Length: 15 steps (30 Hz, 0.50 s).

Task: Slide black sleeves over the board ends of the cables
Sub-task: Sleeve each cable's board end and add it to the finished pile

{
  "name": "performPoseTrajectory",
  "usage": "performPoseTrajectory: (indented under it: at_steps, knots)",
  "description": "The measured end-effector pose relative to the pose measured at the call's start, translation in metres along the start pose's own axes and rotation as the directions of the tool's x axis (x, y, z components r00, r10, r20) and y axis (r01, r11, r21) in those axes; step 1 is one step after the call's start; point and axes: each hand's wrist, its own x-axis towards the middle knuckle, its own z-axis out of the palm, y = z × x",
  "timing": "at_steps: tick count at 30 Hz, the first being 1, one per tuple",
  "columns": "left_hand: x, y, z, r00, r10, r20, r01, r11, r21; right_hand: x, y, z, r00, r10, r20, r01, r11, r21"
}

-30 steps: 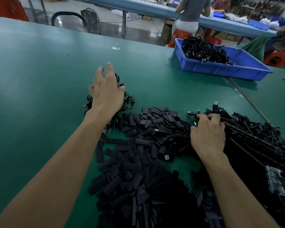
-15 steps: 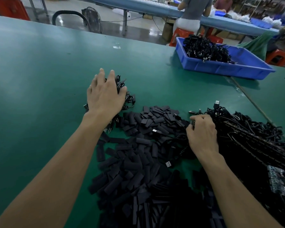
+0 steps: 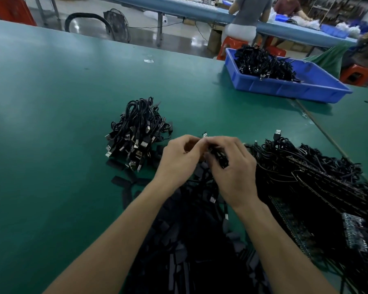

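**Desk:** What's at your far left?

**Me:** Bare green counter point(image 3: 51, 124), then a heap of coiled cables point(image 3: 136, 132). Their USB plugs fan toward me, and the heap lies just clear of my hands.

**Desk:** Your left grip?

**Me:** My left grip point(image 3: 179, 164) is curled, with thumb and fingertips pinching the end of one cable point(image 3: 219, 158). A small metal plug tip pokes up just above the pinch. Under both my forearms lie the black sleeves point(image 3: 179, 240), a loose heap on the counter. A few strays reach up beside the coiled cables.

**Desk:** And the right?

**Me:** My right grip point(image 3: 234, 172) meets the left fingertip to fingertip and is clenched round that same cable, over the sleeves. I cannot tell whether a sleeve sits on the cable's end, because my fingers hide it.

**Desk:** Further right?

**Me:** I see a wide tangle point(image 3: 306, 177) of black leads with circuit boards, butting against the sleeves. Beyond it, at the back right, a blue tray point(image 3: 285, 88) holds a mound of black wires point(image 3: 261, 62), well apart from both grips
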Motion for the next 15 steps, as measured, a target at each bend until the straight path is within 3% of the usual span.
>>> performPoseTrajectory:
  at_steps: [3, 6, 9, 12, 15]
  knots:
    - [-0.001, -0.005, -0.002, 1.0, -0.017, -0.025, 0.013, 0.983, -0.183, -0.002, 0.002, 0.0, 0.996, 0.05, 0.075, -0.056, 0.995, 0.082]
    - [-0.001, -0.008, -0.004, 0.999, -0.004, -0.039, -0.003, 0.984, -0.177, 0.002, 0.0, -0.003, 0.987, 0.153, 0.057, -0.163, 0.959, 0.231]
    - [-0.002, -0.01, -0.007, 0.999, 0.016, 0.03, -0.011, 0.984, -0.175, 0.013, 0.004, -0.007, 0.931, 0.366, 0.014, -0.353, 0.888, 0.293]
    - [-0.004, -0.011, -0.008, 0.991, 0.061, 0.122, -0.036, 0.98, -0.198, 0.026, 0.012, -0.012, 0.833, 0.513, 0.21, -0.55, 0.724, 0.416]
    - [-0.004, -0.01, -0.007, 0.987, 0.058, 0.151, -0.019, 0.969, -0.246, 0.03, 0.014, -0.015, 0.793, 0.486, 0.368, -0.61, 0.633, 0.477]
